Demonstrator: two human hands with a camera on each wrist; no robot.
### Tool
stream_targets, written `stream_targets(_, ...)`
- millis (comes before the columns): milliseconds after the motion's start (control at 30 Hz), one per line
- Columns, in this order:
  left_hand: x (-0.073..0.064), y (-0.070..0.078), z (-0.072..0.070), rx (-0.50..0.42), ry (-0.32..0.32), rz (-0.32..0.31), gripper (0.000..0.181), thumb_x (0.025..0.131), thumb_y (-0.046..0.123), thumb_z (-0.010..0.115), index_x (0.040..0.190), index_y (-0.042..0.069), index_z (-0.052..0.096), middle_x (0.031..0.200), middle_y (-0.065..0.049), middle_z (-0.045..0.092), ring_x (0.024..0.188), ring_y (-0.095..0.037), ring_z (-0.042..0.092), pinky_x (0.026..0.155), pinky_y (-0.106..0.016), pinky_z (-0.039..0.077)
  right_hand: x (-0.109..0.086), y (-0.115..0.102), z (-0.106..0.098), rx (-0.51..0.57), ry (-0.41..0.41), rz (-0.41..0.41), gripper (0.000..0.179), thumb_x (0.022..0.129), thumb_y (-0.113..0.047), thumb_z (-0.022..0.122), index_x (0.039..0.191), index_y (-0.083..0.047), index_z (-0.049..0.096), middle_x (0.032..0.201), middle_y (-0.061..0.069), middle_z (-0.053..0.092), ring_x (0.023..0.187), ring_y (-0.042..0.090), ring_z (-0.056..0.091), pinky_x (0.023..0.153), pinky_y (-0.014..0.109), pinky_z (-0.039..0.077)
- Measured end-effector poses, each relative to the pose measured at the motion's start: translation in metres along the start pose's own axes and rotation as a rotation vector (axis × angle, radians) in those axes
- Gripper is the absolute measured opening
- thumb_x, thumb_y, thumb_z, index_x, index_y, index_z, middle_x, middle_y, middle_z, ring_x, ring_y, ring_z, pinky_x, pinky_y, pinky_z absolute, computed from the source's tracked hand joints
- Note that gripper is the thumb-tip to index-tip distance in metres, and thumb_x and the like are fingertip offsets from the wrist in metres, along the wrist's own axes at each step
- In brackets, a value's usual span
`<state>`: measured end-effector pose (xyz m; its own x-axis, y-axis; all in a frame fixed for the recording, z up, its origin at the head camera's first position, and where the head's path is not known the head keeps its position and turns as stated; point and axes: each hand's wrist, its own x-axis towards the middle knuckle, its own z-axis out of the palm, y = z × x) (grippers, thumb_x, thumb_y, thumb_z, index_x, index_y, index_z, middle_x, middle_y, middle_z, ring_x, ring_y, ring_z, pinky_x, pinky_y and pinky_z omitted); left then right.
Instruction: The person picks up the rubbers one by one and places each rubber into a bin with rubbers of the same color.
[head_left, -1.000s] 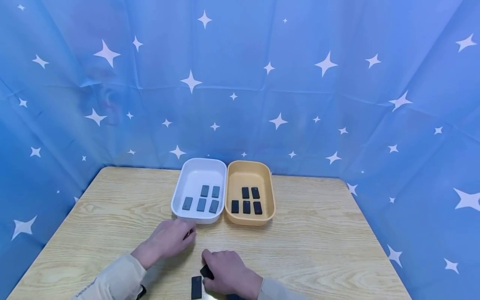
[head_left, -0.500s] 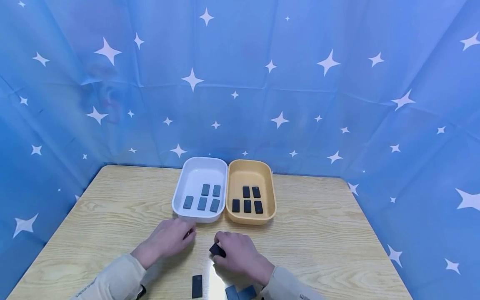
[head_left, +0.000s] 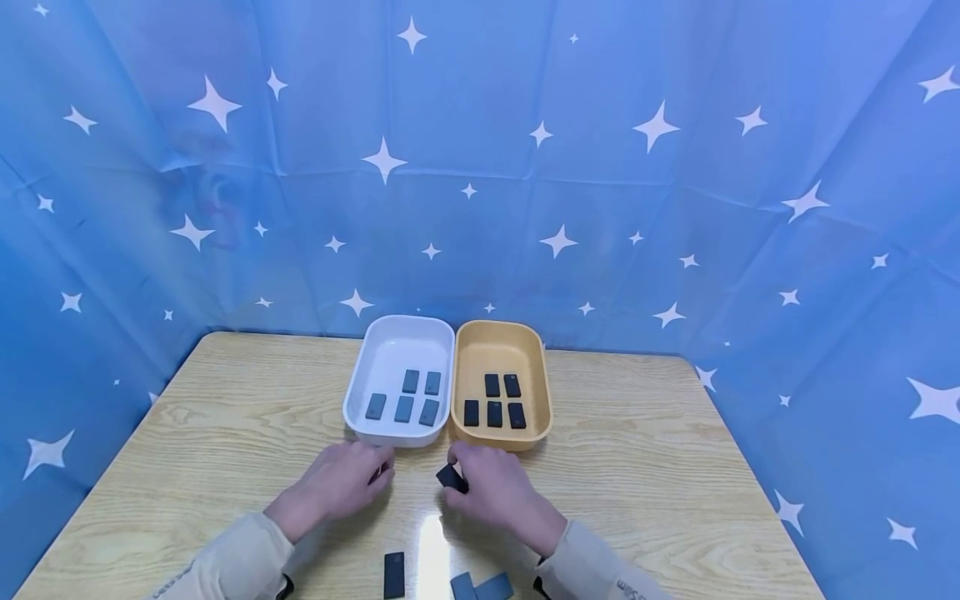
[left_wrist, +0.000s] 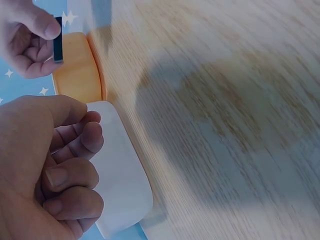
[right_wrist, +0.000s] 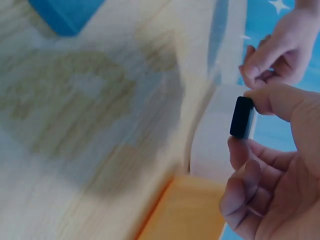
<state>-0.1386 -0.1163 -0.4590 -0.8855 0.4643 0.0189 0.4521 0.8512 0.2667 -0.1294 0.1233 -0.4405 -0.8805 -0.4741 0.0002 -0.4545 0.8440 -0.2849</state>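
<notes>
My right hand pinches a small black rectangular block between thumb and fingertips, just in front of the yellow tray. In the right wrist view the block's narrow end faces the camera. My left hand is in front of the white tray; its fingers are loosely curled and hold nothing, as the left wrist view shows. Several grey-blue blocks lie flat in the white tray, and several black blocks in the yellow one.
On the wooden table near its front edge lie another black block and two blue-grey blocks touching each other. The trays stand side by side at the back, before a blue curtain with white stars.
My right hand has carried the black block forward and slightly right toward the yellow tray, uncovering the two blue-grey blocks. The left hand has hardly moved.
</notes>
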Motion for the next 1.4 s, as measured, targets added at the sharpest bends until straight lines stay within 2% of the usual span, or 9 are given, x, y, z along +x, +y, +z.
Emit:
stream_targets(133, 0.000, 0.002, 0.001, 0.002, 0.012, 0.019, 0.020, 0.091, 0.026, 0.059, 0.072, 0.025, 0.054, 0.059, 0.014, 0.043, 0.050, -0.003, 0.038, 0.049, -0.024, 0.032, 0.001, 0.004, -0.006, -0.013, 0.016, 0.013, 0.031, 0.079, -0.039, 0.072, 0.098, -0.018, 0.060, 0.067, -0.011, 0.049, 0.055, 0.004, 0.043, 0.049, 0.023, 0.034)
stream_targets(333, 0.002, 0.008, 0.001, -0.008, 0.018, 0.053, 0.020, 0.091, 0.026, 0.059, 0.072, 0.025, 0.054, 0.059, 0.015, 0.043, 0.050, -0.002, 0.038, 0.049, -0.023, 0.032, 0.001, 0.007, -0.014, -0.012, -0.001, 0.067, 0.030, 0.080, -0.042, 0.069, 0.096, -0.019, 0.057, 0.065, -0.010, 0.049, 0.053, 0.006, 0.045, 0.047, 0.024, 0.034)
stream_targets(600, 0.004, 0.015, 0.001, -0.024, -0.004, 0.034, 0.021, 0.092, 0.025, 0.061, 0.071, 0.025, 0.053, 0.059, 0.014, 0.044, 0.050, -0.004, 0.039, 0.048, -0.023, 0.031, -0.001, 0.003, -0.024, 0.017, 0.002, 0.080, 0.029, 0.080, -0.040, 0.069, 0.097, -0.018, 0.058, 0.068, -0.010, 0.052, 0.054, 0.006, 0.046, 0.047, 0.023, 0.035)
stream_targets(800, 0.004, 0.016, 0.001, -0.027, -0.008, 0.034, 0.022, 0.092, 0.025, 0.060, 0.071, 0.025, 0.053, 0.058, 0.014, 0.043, 0.050, -0.004, 0.039, 0.047, -0.023, 0.031, 0.000, 0.007, -0.030, -0.017, 0.038, 0.088, 0.030, 0.082, -0.039, 0.067, 0.100, -0.016, 0.059, 0.067, -0.009, 0.052, 0.054, 0.007, 0.046, 0.049, 0.024, 0.035)
stream_targets(1033, 0.003, 0.015, 0.002, -0.038, -0.007, 0.036, 0.022, 0.092, 0.025, 0.059, 0.071, 0.025, 0.053, 0.057, 0.014, 0.043, 0.049, -0.003, 0.039, 0.047, -0.023, 0.031, 0.005, 0.014, -0.043, 0.014, 0.065, 0.119, 0.033, 0.085, -0.036, 0.067, 0.106, -0.012, 0.061, 0.055, -0.007, 0.048, 0.046, 0.007, 0.044, 0.045, 0.025, 0.035)
stream_targets(1167, 0.003, 0.015, 0.001, -0.032, -0.004, 0.032, 0.023, 0.092, 0.025, 0.059, 0.070, 0.025, 0.052, 0.057, 0.013, 0.042, 0.049, -0.003, 0.038, 0.046, -0.024, 0.031, 0.010, 0.020, -0.050, 0.000, 0.095, 0.118, 0.030, 0.085, -0.036, 0.067, 0.101, -0.011, 0.060, 0.058, -0.006, 0.049, 0.048, 0.008, 0.045, 0.045, 0.025, 0.035)
stream_targets(1400, 0.003, 0.012, 0.001, -0.040, -0.004, 0.024, 0.025, 0.092, 0.025, 0.058, 0.069, 0.025, 0.050, 0.056, 0.013, 0.042, 0.048, -0.003, 0.038, 0.046, -0.023, 0.030, 0.026, 0.031, -0.059, -0.049, 0.053, 0.160, 0.028, 0.087, -0.038, 0.066, 0.094, -0.013, 0.057, 0.069, -0.001, 0.055, 0.055, 0.013, 0.049, 0.050, 0.028, 0.038)
